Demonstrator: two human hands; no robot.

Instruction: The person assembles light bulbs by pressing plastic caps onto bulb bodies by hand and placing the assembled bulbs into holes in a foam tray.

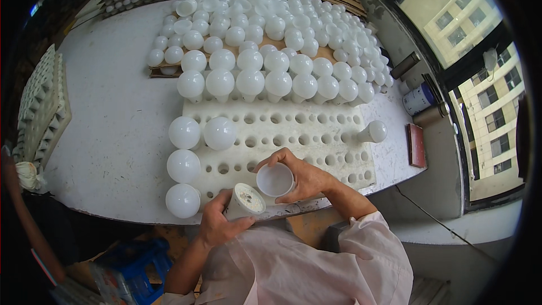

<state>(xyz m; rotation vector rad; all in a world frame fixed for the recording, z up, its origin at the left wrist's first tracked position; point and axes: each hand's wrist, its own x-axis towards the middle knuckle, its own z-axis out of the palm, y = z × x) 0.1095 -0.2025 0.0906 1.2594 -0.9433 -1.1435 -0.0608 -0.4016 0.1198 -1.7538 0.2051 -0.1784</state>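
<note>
Fingers (226, 221) of the left hand (217, 227) are wrapping a white bulb base (244, 201), its speckled disc showing; right hand (299, 179) is pinching an open white dome (275, 180) beside it.

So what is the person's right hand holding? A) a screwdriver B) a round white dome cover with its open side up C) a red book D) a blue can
B: the right hand grips a white dome cover, hollow side up, while the left hand holds a bulb base beside it.
</note>
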